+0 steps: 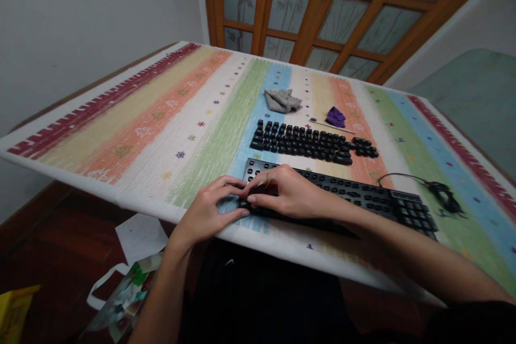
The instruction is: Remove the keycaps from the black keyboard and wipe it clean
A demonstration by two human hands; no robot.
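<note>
A black keyboard [350,193] lies near the table's front edge, its main section showing bare switches while the number pad at the right end still bears keycaps. My left hand [207,208] grips the keyboard's left end near the front corner, thumb and fingers curled against it. Over the same corner, my right hand [288,192] is closed in a pinch; whatever sits between its fingertips is mostly hidden. Behind the keyboard, loose black keycaps [302,141] are laid out in rows.
Beyond the keycaps are a grey cloth [282,101], a purple cloth [336,116] and a thin stick-like tool [332,126]. A coiled cable [445,196] lies at the right on the striped tablecloth [205,145]. A bag [127,301] stands on the floor below left.
</note>
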